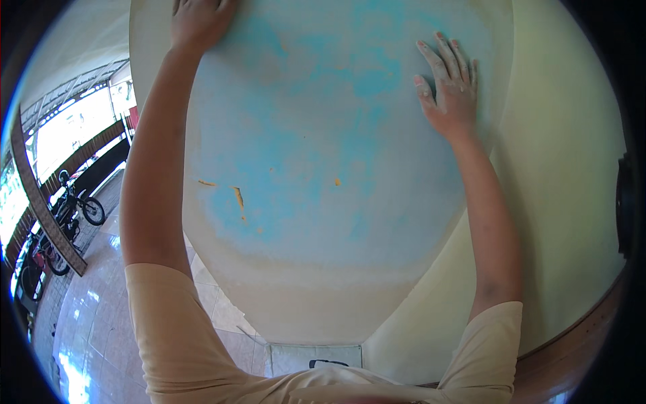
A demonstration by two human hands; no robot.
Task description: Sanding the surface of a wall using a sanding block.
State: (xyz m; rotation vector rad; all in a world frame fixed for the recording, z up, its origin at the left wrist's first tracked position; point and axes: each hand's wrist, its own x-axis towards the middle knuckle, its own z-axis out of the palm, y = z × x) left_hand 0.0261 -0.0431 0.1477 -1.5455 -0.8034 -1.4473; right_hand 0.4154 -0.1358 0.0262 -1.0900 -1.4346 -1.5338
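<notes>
A large pale wall surface (313, 146) with blue patches stands before me, marked by small orange-brown chips and gouges (238, 198) in its lower left part. At the upper right, my right hand (449, 86) rests with spread fingers against this surface; whitish dust or paste coats the fingers, and nothing is held in it. My left hand (202, 22) reaches to the top edge of the view, where its fingers are largely cut off, so whether it holds something does not show.
A yellowish wall (560, 177) adjoins on the right. Glossy floor tiles (101, 313) lie at lower left, with parked motorcycles (70, 207) beyond and a curved patterned strip (45, 217) nearer. Below the surface is a pale box-like object (292, 358) with a black handle.
</notes>
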